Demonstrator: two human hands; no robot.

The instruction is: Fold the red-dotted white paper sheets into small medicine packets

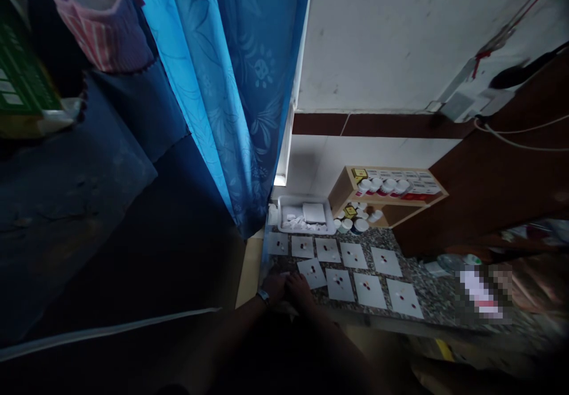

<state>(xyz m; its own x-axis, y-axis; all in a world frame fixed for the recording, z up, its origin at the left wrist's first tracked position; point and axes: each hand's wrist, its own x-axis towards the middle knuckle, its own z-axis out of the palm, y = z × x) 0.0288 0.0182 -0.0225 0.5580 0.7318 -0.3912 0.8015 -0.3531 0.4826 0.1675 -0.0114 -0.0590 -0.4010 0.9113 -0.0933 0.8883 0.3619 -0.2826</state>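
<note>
My left hand (274, 287), with a watch or band on its wrist, and my right hand (299, 290) are close together at the near left corner of the counter. Both have bent fingers over a piece of white paper, of which only slivers show. Right beside them lies a tilted white paper square (312, 273) with small dark red and pale pills on it. Two rows of similar paper squares (370, 290) spread to the right, each bearing a few pills. Dim light hides the fingertips.
Behind the papers are a white tray (329, 227) of small items and a wooden shelf (427, 201) with white bottles and boxes. A blue curtain (253, 116) hangs at left. A clear container (448, 262) stands at right on the speckled counter (429, 282).
</note>
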